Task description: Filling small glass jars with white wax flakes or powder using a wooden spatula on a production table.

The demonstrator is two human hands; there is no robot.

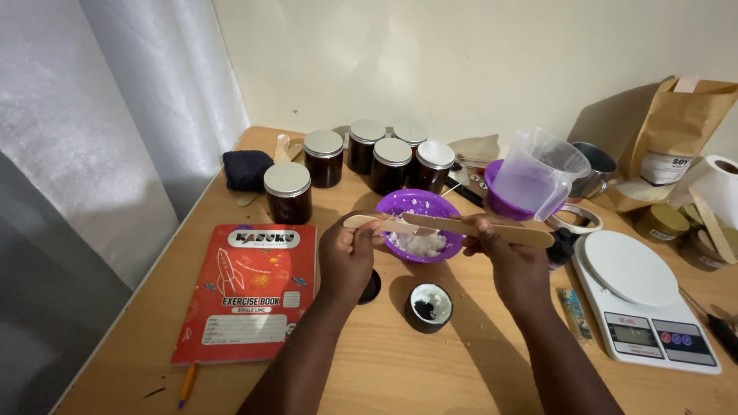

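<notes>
Holding crossed wooden sticks (pixel 477 227) over purple bowl (pixel 400 204) of white flakes

A red paper exercise book (pixel 247 292) lies on the wooden table (pixel 384 369) at the left. Right of it stands a small open dark jar (pixel 429 307), with a purple plastic bowl (pixel 420 223) just behind. Six lidded dark glass jars (pixel 369 157) stand farther back. A white kitchen scale (pixel 642 300) sits at the right.

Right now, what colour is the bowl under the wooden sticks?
Purple bowl, holding white flakes; the head view shows it.
</notes>
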